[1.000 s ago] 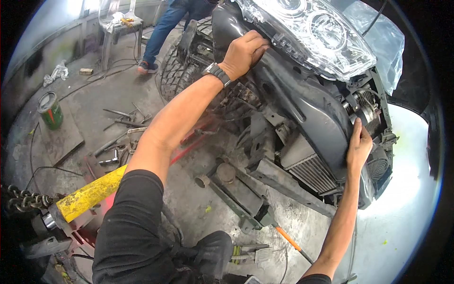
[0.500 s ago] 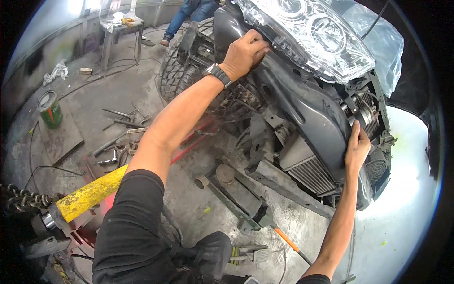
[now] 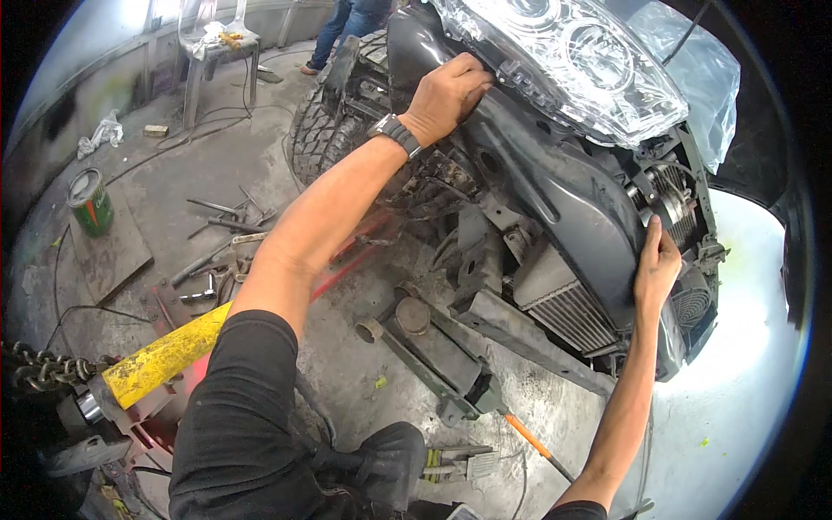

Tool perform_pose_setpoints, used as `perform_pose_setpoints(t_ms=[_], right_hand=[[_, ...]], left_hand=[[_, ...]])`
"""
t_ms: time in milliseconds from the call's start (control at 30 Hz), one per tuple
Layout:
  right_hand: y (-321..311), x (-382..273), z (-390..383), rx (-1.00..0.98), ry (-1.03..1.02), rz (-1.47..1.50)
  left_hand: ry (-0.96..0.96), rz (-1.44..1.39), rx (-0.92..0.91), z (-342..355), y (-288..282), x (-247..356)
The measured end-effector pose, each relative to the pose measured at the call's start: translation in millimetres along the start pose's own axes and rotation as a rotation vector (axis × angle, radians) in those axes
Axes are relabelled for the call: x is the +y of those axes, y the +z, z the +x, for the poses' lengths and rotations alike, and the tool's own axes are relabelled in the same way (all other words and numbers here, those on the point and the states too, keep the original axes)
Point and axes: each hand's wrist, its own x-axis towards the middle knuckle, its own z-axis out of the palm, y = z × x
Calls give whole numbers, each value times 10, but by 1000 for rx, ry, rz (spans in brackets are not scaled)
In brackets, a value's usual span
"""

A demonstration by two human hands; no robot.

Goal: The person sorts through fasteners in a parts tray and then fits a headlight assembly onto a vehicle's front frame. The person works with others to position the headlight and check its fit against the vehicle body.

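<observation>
Below a clear car headlight (image 3: 598, 65), a long dark grey car body panel (image 3: 546, 186) runs across the vehicle's exposed front corner. My left hand (image 3: 446, 97), with a watch (image 3: 396, 134) on its wrist, is closed at the panel's upper left edge, close against the headlight's lower side. What the bent fingertips pinch there is hidden. Over the panel's right end, my right hand (image 3: 657, 269) grips the edge, its thumb pointing up. A finned cooler (image 3: 568, 303) shows under the panel, and a round metal part (image 3: 672, 206) lies just beyond my right hand.
A green floor jack (image 3: 433, 347) with an orange handle stands below the car. To the left are a yellow cylinder (image 3: 165, 355), a chain (image 3: 56, 368), loose tools (image 3: 230, 217) and a green can (image 3: 91, 204). Behind are a tyre (image 3: 325, 130), a chair (image 3: 217, 48) and another person's legs (image 3: 347, 26).
Both of my hands keep their places on the panel, with only a slight shift of the view. The other person's foot in the background has moved.
</observation>
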Motion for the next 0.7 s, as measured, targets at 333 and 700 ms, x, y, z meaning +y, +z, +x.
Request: perform_pose_setpoints(t_ms=[333, 700], right_hand=[[5, -22, -20, 20, -9, 10], [-3, 25, 4, 4, -1, -7]], left_hand=[[-67, 51, 57, 5, -5, 38], [85, 58, -98, 39, -90, -26]])
